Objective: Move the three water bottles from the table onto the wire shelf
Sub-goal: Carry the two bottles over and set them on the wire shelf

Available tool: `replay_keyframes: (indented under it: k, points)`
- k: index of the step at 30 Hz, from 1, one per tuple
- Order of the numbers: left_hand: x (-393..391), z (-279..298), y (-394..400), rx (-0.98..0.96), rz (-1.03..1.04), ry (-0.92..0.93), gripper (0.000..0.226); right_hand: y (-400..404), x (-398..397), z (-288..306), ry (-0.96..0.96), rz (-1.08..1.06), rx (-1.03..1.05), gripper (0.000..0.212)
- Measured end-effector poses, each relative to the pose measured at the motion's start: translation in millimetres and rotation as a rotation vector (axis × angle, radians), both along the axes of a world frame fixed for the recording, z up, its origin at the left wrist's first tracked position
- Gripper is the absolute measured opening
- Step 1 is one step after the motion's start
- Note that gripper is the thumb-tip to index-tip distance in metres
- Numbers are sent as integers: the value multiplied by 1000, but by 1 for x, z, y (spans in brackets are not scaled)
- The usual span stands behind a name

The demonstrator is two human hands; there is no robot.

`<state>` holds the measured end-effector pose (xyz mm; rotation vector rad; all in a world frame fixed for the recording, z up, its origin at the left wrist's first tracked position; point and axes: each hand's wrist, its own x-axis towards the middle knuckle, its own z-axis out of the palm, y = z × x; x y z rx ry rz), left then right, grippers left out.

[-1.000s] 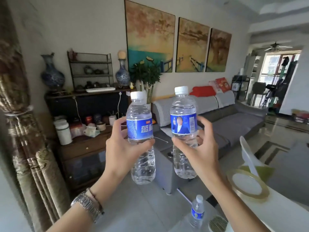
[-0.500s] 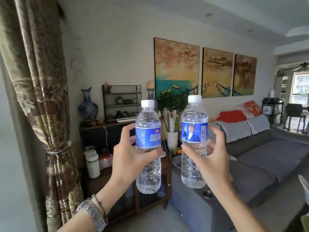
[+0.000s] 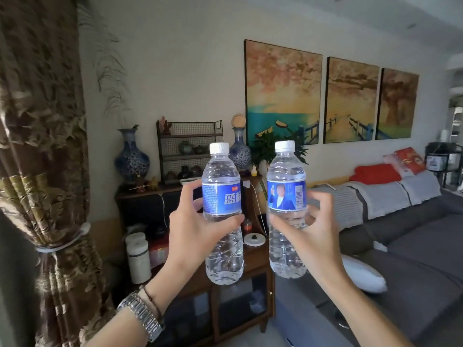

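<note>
I hold two clear water bottles upright in front of me, each with a white cap and a blue label. My left hand (image 3: 193, 229) grips the left bottle (image 3: 221, 186) around its middle. My right hand (image 3: 309, 229) grips the right bottle (image 3: 286, 176) the same way. The black wire shelf (image 3: 190, 149) stands on a dark cabinet against the far wall, just beyond and above the left bottle; small teapots sit on its tiers. The third bottle and the table are out of view.
Two blue-and-white vases (image 3: 131, 156) flank the wire shelf. A lower wooden cabinet (image 3: 240, 296) with white canisters (image 3: 137, 256) stands in front. A tied brown curtain (image 3: 42, 171) fills the left. A grey sofa (image 3: 400, 246) runs along the right, under three paintings.
The view has swung up and left and drawn closer to the cabinet and wire shelf. The table and third bottle have dropped out of view. Both hands keep their bottles.
</note>
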<state>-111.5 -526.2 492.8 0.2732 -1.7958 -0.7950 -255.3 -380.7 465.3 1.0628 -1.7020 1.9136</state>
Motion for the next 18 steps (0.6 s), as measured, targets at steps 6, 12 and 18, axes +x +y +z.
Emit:
replay_keyframes:
  k: [6,12,18]
  points:
    - [-73,15,-62,28,30,40,78,-71,-81,17,-47,-7,14,68]
    - [-117,27,-127,13,104,40,78,-146,-142,25,-49,52,38,67]
    - [-167,26,-206,-13,144,45,76,-227,-189,25,-24,77,23,62]
